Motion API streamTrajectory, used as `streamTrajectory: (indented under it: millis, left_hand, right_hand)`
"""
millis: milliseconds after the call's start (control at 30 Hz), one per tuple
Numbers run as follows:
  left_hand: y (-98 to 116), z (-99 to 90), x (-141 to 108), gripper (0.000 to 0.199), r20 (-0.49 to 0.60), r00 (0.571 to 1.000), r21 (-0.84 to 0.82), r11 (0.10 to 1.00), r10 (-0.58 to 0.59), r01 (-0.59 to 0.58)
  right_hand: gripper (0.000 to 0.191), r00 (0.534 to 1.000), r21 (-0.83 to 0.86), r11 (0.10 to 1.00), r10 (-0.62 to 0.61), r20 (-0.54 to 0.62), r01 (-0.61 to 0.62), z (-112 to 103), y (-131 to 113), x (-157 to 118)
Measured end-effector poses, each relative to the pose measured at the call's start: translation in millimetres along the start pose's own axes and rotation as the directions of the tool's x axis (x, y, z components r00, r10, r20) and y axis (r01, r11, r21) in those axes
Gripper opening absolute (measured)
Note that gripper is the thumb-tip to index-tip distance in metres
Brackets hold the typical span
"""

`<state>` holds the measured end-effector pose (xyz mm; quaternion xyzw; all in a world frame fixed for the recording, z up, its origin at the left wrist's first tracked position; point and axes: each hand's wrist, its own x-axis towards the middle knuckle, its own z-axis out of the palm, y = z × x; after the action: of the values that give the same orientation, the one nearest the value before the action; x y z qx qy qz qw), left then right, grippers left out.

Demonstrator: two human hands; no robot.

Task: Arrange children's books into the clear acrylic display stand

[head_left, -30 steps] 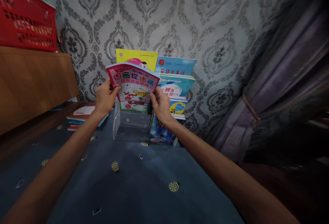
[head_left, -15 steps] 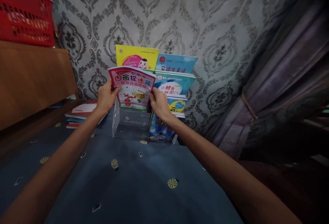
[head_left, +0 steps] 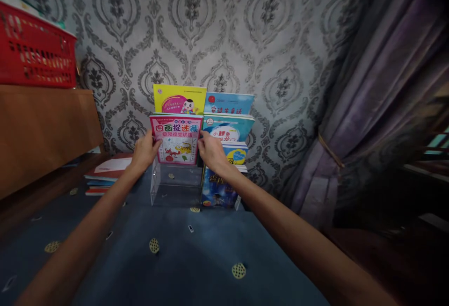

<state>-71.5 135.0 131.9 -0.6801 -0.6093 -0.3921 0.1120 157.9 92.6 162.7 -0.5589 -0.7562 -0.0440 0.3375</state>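
Note:
A pink picture book [head_left: 177, 144] stands nearly upright in the left column of a clear tiered rack [head_left: 175, 189]. My left hand [head_left: 144, 152] pinches its left edge, and my right hand [head_left: 211, 150] grips its right edge. Behind it rises a yellow book [head_left: 180, 91]. To the right, the other column holds a blue book [head_left: 229, 102] at the top, a teal book [head_left: 242, 123] below it, then a yellow-and-blue book [head_left: 240, 155] partly covered by my right hand. Lowest in that column is a dark blue book [head_left: 215, 191]. The rack's lower left tiers show bare clear plastic.
A stack of books and papers [head_left: 105, 172] lies left of the rack on the dark blue patterned cloth [head_left: 189, 264]. A red basket [head_left: 38, 48] sits on a wooden cabinet [head_left: 49, 128] at left. Patterned wallpaper is behind; a tied curtain [head_left: 326, 156] hangs at right.
The pink book has gone from tilted to straighter and sits squarely against the rack, both hands still on it. The camera view has shifted, so the scene appears lower.

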Motion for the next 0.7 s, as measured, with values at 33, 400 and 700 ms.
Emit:
streamTrajectory:
  millis: [33,400,700]
  left_hand:
    - [-0.3,0.6,0.3,0.026,-0.001,1.000,0.004,1.000,0.004,-0.004]
    - [3.2,0.2,3.9,0.031,0.074,0.997,0.037,0.999,-0.017,0.014]
    - [6.3,4.8,3.6,0.035,0.109,0.994,0.050,0.998,-0.030,0.025]
  right_hand:
    - [0.040,1.000,0.010,1.000,-0.004,-0.001,0.004,0.6,-0.8,-0.4]
    - [0.035,0.998,0.153,0.988,0.025,-0.050,-0.017,12.5,10.7,1.8]
    - [0.035,0.996,0.257,0.964,0.081,-0.029,-0.071,17.9,12.7,3.9]
